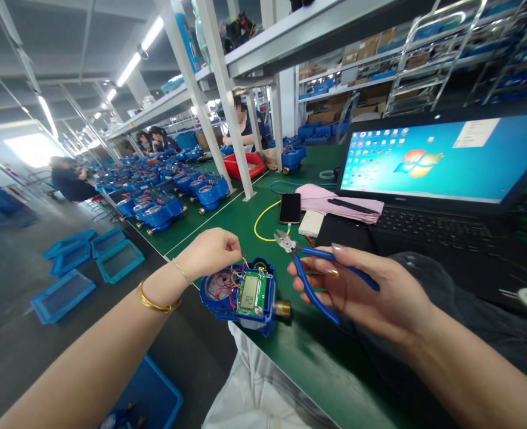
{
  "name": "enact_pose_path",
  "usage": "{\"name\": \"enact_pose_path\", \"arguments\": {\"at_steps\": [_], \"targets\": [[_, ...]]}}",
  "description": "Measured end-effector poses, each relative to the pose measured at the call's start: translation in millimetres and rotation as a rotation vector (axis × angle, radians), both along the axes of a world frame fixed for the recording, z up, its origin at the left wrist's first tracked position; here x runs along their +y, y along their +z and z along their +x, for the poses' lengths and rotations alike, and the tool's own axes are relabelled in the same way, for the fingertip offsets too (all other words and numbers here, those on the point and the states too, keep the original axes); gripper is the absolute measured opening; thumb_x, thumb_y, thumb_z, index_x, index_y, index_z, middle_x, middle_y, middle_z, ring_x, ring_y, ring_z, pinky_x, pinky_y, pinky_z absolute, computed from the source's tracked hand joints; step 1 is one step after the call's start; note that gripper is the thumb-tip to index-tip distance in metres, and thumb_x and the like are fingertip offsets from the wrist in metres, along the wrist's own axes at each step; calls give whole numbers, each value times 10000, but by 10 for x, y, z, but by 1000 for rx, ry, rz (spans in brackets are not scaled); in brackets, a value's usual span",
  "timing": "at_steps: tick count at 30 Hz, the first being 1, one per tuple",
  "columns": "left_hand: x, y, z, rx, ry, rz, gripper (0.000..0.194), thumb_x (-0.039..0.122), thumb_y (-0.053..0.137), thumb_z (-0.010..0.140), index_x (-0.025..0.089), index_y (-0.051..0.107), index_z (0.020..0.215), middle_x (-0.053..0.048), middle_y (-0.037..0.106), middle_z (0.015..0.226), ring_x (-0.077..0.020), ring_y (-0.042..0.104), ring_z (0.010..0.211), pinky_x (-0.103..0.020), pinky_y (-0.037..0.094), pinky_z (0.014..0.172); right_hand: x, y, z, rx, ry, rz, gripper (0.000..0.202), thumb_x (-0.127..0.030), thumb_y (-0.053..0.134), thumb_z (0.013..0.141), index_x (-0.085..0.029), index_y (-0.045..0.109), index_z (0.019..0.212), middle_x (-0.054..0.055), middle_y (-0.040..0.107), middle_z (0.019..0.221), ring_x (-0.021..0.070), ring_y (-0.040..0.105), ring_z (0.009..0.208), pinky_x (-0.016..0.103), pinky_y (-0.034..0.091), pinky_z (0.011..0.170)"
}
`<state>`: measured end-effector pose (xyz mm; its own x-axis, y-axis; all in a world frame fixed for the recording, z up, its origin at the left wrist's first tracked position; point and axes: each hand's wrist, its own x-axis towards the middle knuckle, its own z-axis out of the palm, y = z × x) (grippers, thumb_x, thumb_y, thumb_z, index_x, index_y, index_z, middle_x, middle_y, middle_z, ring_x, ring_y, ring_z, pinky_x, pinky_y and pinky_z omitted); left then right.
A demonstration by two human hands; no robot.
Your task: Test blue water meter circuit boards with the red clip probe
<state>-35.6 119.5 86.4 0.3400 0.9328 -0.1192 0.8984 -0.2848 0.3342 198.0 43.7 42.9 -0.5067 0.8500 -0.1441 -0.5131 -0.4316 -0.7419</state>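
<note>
The left hand [214, 253] pinches thin wires [244, 260] above the open blue meter [241, 295], while the right hand [371, 289] holds blue-handled pliers [310, 262], jaws parted, near the laptop [442, 161].

"What can we count beside the laptop [442, 161]?"
"We have one phone [290, 208] and one pen [353, 205]."
"And nearer us than it?"
"We see one pair of pliers [306, 280] and two bracelets [156, 306]."

From here, the left hand's [216, 253] fingertips are tucked from sight (perhaps pinching wires), and the blue crate [149, 396] is cut off below.
</note>
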Motion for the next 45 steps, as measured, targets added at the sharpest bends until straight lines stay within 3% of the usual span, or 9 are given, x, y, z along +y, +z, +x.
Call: {"name": "enact_pose_path", "arguments": {"at_steps": [6,10,17,28,38,45], "targets": [[-78,2,-94,-105,77,-23,176,302,506,636,167,573,544,30,499,511,-111,414,508,-235,316,485,-127,29,-160,70,81,-73,299,-391,596,761,-158,503,599,82,668,894,171,646,814,248,504,706],[-171,6,-148,-169,112,55,212,353,495,679,168,571,610,17,521,567,-123,428,553,-238,318,507,-167,33,-251,56,75,-127,290,-375,589,770,-156,502,600,86,671,893,167,647,794,249,507,698],[-398,-117,-163,-475,10,122,212,365,471,773,173,553,736,-10,562,708,-153,500,663,-258,391,621,-147,61,-461,10,72,-195,312,-319,454,832,-155,463,566,80,665,779,147,653,716,209,489,609],[-530,-158,-179,-376,-109,365,144,217,425,829,181,528,735,-5,526,755,-149,491,722,-279,385,678,-115,131,-568,-86,50,-225,368,-265,353,884,-153,430,543,91,654,727,135,636,637,232,490,590],[-550,-173,-191,-382,-104,356,158,233,413,847,184,528,750,-7,523,771,-152,493,736,-282,380,691,-105,181,-624,-145,57,-199,336,-237,354,873,-149,463,568,94,654,715,110,590,550,219,476,563],[-538,-209,-209,-393,-116,344,150,229,415,851,181,524,760,-9,512,785,-153,485,754,-289,375,701,-87,125,-667,-186,31,-142,264,-213,399,834,-149,472,588,56,588,575,102,551,521,187,433,529]]}}
